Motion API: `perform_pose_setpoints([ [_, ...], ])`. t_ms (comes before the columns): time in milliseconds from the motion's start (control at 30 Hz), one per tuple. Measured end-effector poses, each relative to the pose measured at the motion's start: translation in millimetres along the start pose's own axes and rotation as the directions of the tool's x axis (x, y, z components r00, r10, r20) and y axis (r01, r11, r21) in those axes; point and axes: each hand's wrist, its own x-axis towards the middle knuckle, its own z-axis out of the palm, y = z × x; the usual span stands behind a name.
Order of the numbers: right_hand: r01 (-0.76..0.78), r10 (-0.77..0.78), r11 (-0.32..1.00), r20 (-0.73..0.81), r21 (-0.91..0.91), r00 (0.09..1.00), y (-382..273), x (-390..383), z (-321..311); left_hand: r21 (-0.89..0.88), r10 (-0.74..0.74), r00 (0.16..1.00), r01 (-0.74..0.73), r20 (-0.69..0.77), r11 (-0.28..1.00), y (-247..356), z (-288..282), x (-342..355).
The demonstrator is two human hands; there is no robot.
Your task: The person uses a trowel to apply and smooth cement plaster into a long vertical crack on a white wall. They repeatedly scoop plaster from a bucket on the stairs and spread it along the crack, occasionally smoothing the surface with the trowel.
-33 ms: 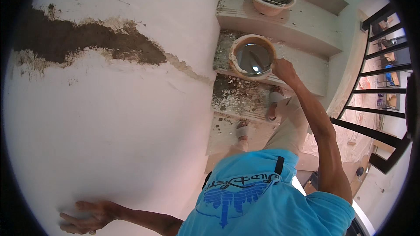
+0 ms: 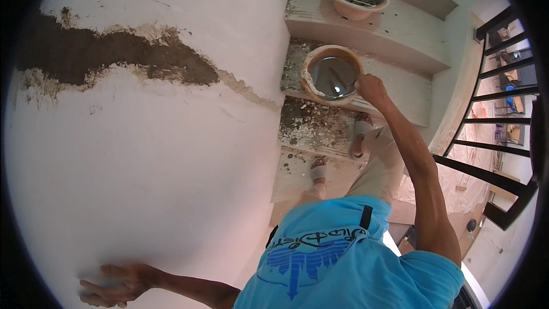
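Observation:
Resting against the white wall (image 2: 143, 189) at the lower left is my left hand (image 2: 117, 286), its fingers spread and nothing seen in it. My right hand (image 2: 372, 88) is closed at the right rim of a round tan bucket (image 2: 306, 83) on a stair step. What those fingers grip, rim or a handle, is hidden. Greyish water (image 2: 329, 77) fills part of the bucket, with a bright reflection and a dark elongated shape that I cannot identify. Farther up the wall runs a rough strip of dark grey mortar (image 2: 126, 51) with ragged edges.
A second bucket (image 2: 353, 12) with dark grey mix stands one step higher. Crumbs of mortar (image 2: 306, 120) litter the step by my sandalled feet (image 2: 359, 131). A black railing (image 2: 497, 120) borders the right side, with a lower floor visible through it.
The dark shape and the reflection in the bucket's water look slightly different. Both hands keep their places, and the whole view has shifted a little.

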Motion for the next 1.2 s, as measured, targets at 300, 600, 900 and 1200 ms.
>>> perform_pose_setpoints([
  [300, -0.101, 0.075, 0.991, 0.260, 0.089, 0.963, -14, 45, 40, 0.055, 0.028, 0.999, -0.029, 0.020, 0.998, 2, 3, 0],
  [600, -0.166, 0.131, 0.983, 0.325, 0.080, 0.937, -10, 52, 35, 0.094, 0.095, 0.996, -0.094, -0.004, 0.991, -3, 3, 1],
  [900, -0.344, 0.245, 0.900, 0.340, 0.268, 0.908, 12, 38, -5, 0.004, 0.128, 0.991, -0.129, 0.028, 0.992, 1, 8, 1],
  [1200, -0.579, 0.222, 0.398, 0.538, 0.711, 0.813, -4, -12, -49, -0.035, 0.078, 0.997, -0.078, -0.002, 0.996, -3, 6, -1],
])
